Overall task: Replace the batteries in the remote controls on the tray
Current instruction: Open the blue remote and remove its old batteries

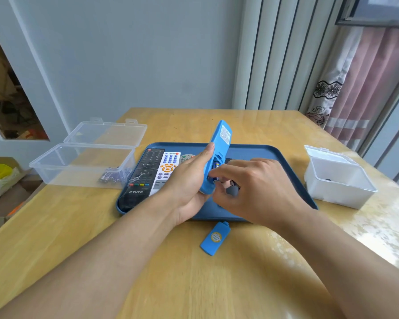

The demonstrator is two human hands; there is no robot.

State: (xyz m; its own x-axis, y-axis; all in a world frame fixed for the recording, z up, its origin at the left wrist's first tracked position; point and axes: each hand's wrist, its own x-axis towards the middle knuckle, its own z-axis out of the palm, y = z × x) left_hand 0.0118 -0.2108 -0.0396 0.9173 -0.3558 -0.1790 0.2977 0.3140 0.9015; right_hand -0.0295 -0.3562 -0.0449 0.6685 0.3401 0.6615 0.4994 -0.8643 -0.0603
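My left hand (189,180) grips a blue remote (218,148) tilted up over the dark blue tray (270,155), its back facing me with the battery compartment uncovered. My right hand (253,187) has its fingertips in that compartment, pinching a battery (216,166) that sits there. The blue battery cover (215,241) lies on the table just in front of the tray. On the tray's left side lie a black remote (143,176), a white remote (167,168) and a grey one (186,157), partly hidden by my left hand.
A clear plastic box (78,166) with its lid open stands left of the tray and holds several batteries (113,177). A white box (339,183) with an open lid stands to the right, a small dark item inside. Cardboard boxes sit on the floor at the left.
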